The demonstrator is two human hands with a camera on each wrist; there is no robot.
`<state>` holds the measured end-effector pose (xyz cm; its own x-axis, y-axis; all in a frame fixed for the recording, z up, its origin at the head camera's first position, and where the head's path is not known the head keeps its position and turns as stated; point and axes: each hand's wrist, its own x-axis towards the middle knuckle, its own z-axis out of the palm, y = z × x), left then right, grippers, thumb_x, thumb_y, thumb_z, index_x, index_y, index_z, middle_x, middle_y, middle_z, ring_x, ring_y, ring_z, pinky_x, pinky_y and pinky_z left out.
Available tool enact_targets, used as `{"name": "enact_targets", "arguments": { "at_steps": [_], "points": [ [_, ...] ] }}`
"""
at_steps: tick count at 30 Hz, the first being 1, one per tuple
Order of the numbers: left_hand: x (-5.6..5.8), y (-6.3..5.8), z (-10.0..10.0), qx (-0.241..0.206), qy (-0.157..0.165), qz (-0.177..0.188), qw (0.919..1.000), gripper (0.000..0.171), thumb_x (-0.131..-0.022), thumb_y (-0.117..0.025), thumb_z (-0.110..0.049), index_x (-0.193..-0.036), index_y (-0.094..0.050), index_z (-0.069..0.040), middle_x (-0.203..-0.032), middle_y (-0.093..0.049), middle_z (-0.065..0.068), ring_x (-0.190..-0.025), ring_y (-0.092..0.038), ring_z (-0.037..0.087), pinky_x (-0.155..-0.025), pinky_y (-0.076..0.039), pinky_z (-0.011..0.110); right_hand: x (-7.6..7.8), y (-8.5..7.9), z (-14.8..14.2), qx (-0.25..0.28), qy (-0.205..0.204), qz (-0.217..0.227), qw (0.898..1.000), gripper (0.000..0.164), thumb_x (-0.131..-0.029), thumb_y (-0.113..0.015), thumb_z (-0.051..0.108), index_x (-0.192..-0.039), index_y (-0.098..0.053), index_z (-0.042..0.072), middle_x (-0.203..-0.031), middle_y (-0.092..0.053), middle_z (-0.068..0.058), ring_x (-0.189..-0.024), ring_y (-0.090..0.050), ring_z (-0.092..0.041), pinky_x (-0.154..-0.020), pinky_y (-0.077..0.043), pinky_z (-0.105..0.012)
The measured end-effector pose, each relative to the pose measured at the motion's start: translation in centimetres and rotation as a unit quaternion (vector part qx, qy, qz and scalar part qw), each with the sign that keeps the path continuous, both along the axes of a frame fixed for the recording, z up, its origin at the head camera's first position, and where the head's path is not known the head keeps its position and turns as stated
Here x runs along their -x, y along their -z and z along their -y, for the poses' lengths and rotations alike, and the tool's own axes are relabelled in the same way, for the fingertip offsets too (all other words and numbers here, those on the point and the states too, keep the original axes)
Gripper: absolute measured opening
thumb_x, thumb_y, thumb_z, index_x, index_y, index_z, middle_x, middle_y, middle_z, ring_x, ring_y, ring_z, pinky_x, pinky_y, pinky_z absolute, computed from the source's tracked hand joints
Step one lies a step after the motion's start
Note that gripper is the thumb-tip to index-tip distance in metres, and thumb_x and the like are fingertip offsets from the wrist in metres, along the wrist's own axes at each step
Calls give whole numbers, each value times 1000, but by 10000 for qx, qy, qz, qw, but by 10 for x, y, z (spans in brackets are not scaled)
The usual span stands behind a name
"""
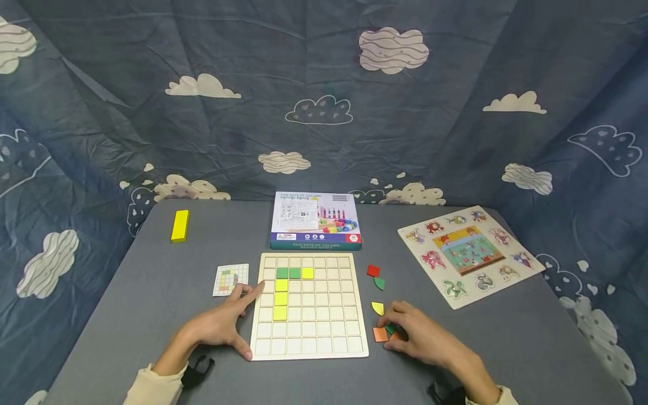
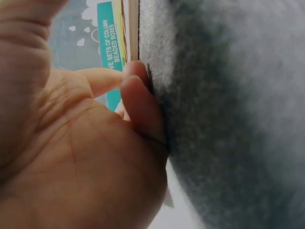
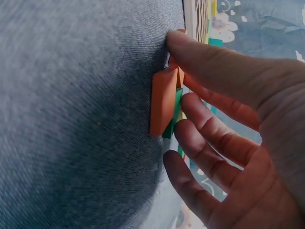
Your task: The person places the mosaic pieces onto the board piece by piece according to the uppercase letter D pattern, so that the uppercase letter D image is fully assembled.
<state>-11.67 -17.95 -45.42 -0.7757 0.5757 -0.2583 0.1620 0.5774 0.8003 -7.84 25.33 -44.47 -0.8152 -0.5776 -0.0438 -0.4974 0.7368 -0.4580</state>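
Observation:
A pale square grid board [image 1: 324, 329] lies mid-table, holding two green tiles [image 1: 288, 273] and several yellow tiles [image 1: 280, 298]. At its left edge my left hand [image 1: 220, 323] steadies it, thumb near the lower corner and index finger higher up. My right hand [image 1: 420, 334] is over loose pieces beside the board. Its thumb and index finger are around an orange square tile [image 1: 380, 334]; whether they pinch it is unclear. Under that hand are a green piece [image 1: 390, 328] and another orange tile [image 3: 163, 102], partly hidden. A yellow quarter-round piece [image 1: 377, 308] lies just beyond the fingers.
A red tile [image 1: 373, 270] and a green quarter-round piece [image 1: 379, 283] lie right of the board. A pattern card [image 1: 230, 279] is on the left, with a yellow block [image 1: 179, 226] farther back. A box [image 1: 316, 222] stands behind the board; a picture puzzle [image 1: 471, 256] lies right.

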Motion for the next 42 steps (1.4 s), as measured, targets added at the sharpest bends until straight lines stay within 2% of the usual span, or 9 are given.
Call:
{"name": "enact_targets", "arguments": {
  "at_steps": [5,9,18,25,34,42],
  "points": [
    [-4,-1,-4,250,-23,-200,9995,147,-48,-101,-28,-161,-10,-6,-136,-27,13,-125,-38,35,-104,-37,53,1,3,1,30,-2,-121,9999,21,-84,-82,25,-102,-71,24,-101,-56,13,-97,-52,-6,-82,-48,-28],
    [-6,-1,-8,371,-120,-301,9988,149,-45,-102,-28,-161,-11,-7,-134,-27,12,-127,-32,34,-106,-34,54,1,2,1,-24,2,-141,9999,20,-84,-82,25,-101,-71,23,-100,-55,14,-95,-50,-5,-80,-46,-27],
    [-8,-2,-8,691,-50,-665,9954,146,-49,-101,-39,-161,-13,-5,-136,-29,10,-125,-38,30,-100,-42,44,6,-1,6,-88,10,-211,9997,17,-87,-79,25,-101,-69,25,-101,-58,12,-93,-49,-8,-77,-44,-27],
    [-7,1,-8,709,0,-797,9943,146,-49,-100,-44,-161,-13,-4,-137,-30,12,-123,-39,29,-99,-43,42,7,-3,13,-99,-53,-338,9994,17,-89,-77,26,-103,-68,23,-102,-62,13,-97,-54,-9,-83,-48,-33],
    [-6,1,-8,712,20,-926,9932,146,-49,-99,-46,-160,-15,-3,-135,-32,10,-121,-41,27,-97,-44,38,17,-10,38,-221,-52,-229,9995,22,-90,-75,32,-108,-69,20,-99,-63,12,-93,-57,-6,-83,-50,-33],
    [-6,1,-10,748,-10,-1040,9918,142,-50,-99,-43,-159,-19,0,-139,-34,12,-121,-44,27,-97,-45,41,29,-13,66,-20,-532,-612,9967,21,-91,-74,28,-108,-71,17,-99,-63,9,-88,-55,-7,-79,-48,-27]
  ]
}}
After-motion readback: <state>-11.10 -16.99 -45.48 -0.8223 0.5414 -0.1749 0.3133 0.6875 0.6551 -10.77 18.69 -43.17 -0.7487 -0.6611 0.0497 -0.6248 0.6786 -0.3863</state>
